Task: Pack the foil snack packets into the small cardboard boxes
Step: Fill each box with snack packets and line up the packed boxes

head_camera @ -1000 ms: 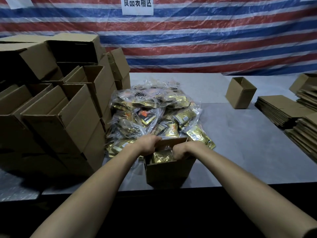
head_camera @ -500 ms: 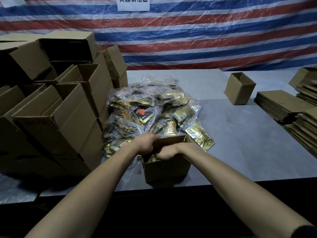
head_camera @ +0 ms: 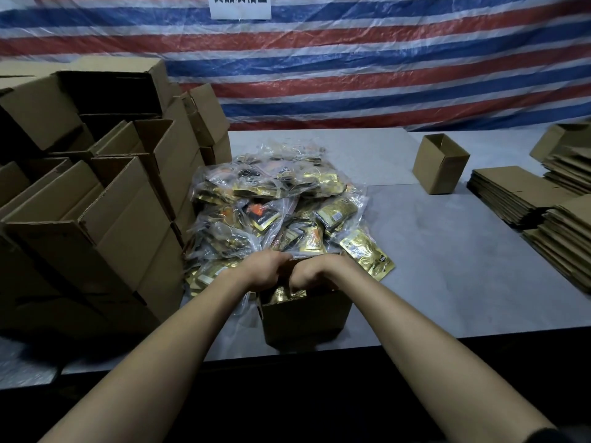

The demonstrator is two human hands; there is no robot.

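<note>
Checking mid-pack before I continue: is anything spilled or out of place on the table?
One gold foil packet lies loose on the table, right of the bagged pile, just beyond the small box being filled. Nothing else stands out.

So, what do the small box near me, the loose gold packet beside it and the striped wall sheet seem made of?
Small box: brown cardboard, dull faces without glare.
Gold packet: likely metallised foil or film, glossy, with bright crinkled glints.
Striped sheet: probably woven plastic tarpaulin, slightly shiny, with creases catching light.
</note>
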